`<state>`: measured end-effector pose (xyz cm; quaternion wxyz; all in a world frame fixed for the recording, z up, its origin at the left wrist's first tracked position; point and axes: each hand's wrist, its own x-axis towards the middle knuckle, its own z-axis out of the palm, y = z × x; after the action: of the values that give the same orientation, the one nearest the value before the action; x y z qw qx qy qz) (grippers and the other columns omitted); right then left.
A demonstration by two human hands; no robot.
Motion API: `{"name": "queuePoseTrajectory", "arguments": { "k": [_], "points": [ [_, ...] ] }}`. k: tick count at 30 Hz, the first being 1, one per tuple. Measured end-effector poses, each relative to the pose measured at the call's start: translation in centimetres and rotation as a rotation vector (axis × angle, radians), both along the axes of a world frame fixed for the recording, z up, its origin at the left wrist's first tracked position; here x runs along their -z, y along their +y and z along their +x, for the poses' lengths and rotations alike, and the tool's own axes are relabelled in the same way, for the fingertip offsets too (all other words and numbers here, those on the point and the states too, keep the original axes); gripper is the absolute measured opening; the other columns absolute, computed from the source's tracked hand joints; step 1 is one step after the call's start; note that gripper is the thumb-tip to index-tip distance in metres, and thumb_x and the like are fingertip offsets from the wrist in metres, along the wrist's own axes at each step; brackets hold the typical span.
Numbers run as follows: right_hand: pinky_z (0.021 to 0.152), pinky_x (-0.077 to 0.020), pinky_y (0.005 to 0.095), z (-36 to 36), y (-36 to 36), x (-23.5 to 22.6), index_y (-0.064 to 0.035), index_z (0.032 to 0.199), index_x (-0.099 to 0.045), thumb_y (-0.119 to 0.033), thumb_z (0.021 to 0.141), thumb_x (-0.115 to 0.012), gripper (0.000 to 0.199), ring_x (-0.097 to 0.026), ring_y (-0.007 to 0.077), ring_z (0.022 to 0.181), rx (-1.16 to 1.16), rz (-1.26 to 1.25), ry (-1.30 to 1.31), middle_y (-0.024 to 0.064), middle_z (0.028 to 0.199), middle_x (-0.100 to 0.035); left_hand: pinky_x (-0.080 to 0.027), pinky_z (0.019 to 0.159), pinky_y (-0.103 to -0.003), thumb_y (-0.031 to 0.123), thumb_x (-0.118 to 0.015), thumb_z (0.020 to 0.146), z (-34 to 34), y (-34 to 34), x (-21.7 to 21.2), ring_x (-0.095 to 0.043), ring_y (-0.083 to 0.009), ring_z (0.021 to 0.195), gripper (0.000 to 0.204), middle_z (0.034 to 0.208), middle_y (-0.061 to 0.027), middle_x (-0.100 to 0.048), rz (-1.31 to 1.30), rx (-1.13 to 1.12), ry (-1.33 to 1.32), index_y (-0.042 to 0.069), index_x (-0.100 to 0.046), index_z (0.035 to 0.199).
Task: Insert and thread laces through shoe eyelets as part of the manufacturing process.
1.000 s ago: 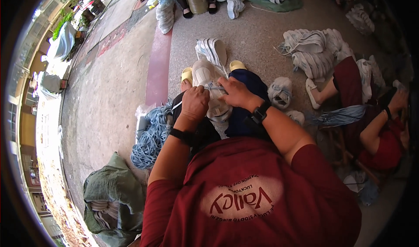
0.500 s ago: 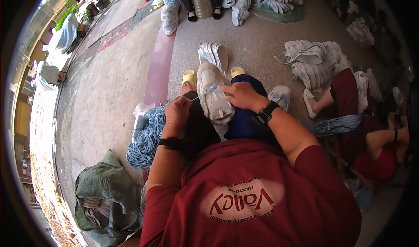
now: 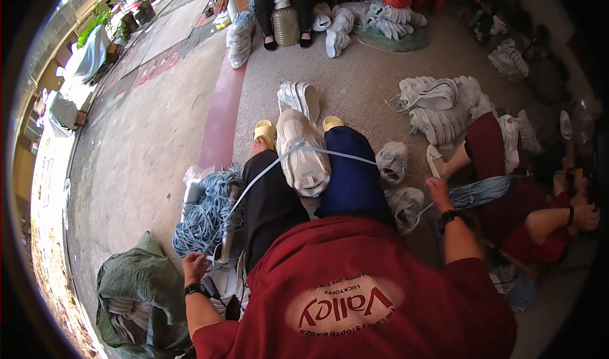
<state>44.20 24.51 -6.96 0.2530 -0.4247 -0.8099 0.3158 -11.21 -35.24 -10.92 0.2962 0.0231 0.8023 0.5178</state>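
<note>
A beige-white sneaker (image 3: 303, 169) sits between my thighs, its toe end toward me. A pale blue shoelace (image 3: 261, 172) crosses its top and stretches out to both sides. Low on the left, beside the loose laces, my left hand (image 3: 195, 267) is closed on the lace's left part. Out to the right, past my thigh, my right hand (image 3: 439, 194) is closed at the lace's other side; a short length shows by its fingers. Two laced sneakers lie between my right thigh and that hand, the nearer sneaker (image 3: 405, 208) close to it.
A heap of blue laces (image 3: 212, 203) lies left of my leg, above a green sack (image 3: 136, 283) holding shoe parts. White shoe uppers (image 3: 438, 108) are piled at the right, more uppers (image 3: 299, 99) stand ahead. Another person's leg (image 3: 451, 159) reaches in from the right.
My hands have moved from the sneaker far apart, left hand down and left, right hand out to the right. The lace is now drawn out long on both sides.
</note>
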Motion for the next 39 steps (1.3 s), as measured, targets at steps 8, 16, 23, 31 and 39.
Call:
{"name": "queuePoseTrajectory", "arguments": {
  "k": [8, 16, 23, 31, 39],
  "points": [
    [0.056, -0.0414, 0.034, 18.7, -8.4, 5.2, 0.0044, 0.067, -0.056, -0.015, 0.075, -0.054, 0.021, -0.054, 0.0157, 0.059, 0.362, -0.094, -0.142, 0.0138, 0.061, -0.056, -0.045, 0.047, -0.025, 0.005, -0.069, 0.074, 5.1, -14.9, 0.9, -0.058, -0.0146, 0.051, 0.009, 0.066, -0.0098, -0.065, -0.12, 0.013, -0.181, -0.002, -0.064, 0.078],
    [0.052, -0.0405, 0.0318, 26.3, -13.3, 6.6, 0.0007, 0.062, -0.059, -0.008, 0.078, -0.052, 0.019, -0.053, 0.014, 0.055, 0.49, -0.255, -0.314, 0.0075, 0.057, -0.055, -0.053, 0.058, -0.033, 0.001, -0.068, 0.075, 9.6, -21.3, 1.3, -0.062, -0.0208, 0.059, 0.009, 0.067, -0.0119, -0.063, -0.193, -0.207, -0.21, -0.007, -0.062, 0.075],
    [0.064, -0.0473, 0.0386, 30.0, -14.1, 8.4, -0.0083, 0.08, -0.07, -0.015, 0.08, -0.052, 0.019, -0.063, 0.0218, 0.073, 0.109, -0.044, -1.179, 0.0103, 0.076, -0.066, -0.052, 0.064, -0.033, 0.019, -0.067, 0.072, 11.6, -23.3, 3.0, -0.064, -0.0252, 0.064, 0.022, 0.068, -0.0133, -0.065, -0.722, 0.353, 0.15, -0.003, -0.066, 0.069],
    [0.046, -0.0366, 0.0245, 4.6, -7.3, -2.6, -0.0061, 0.061, -0.054, -0.016, 0.075, -0.061, 0.018, -0.048, 0.0098, 0.048, 0.135, -0.826, -0.157, 0.0012, 0.054, -0.05, -0.033, 0.038, -0.027, 0.029, -0.055, 0.084, 5.7, -5.8, 5.0, -0.044, -0.0142, 0.036, 0.023, 0.049, 0.0035, -0.048, -0.297, 0.015, -0.201, 0.011, -0.058, 0.069],
    [0.055, -0.0447, 0.0245, -23.1, -4.8, -13.0, 0.0001, 0.065, -0.058, -0.006, 0.07, -0.064, 0.01, -0.056, 0.0106, 0.056, -0.967, -0.804, -0.159, 0.0047, 0.063, -0.061, -0.042, 0.051, -0.018, 0.014, -0.066, 0.08, 7.2, 25.2, -13.9, -0.055, -0.0063, 0.057, 0.011, 0.068, -0.0007, -0.061, 0.357, 0.781, -0.454, 0.005, -0.061, 0.077]
  ]
}}
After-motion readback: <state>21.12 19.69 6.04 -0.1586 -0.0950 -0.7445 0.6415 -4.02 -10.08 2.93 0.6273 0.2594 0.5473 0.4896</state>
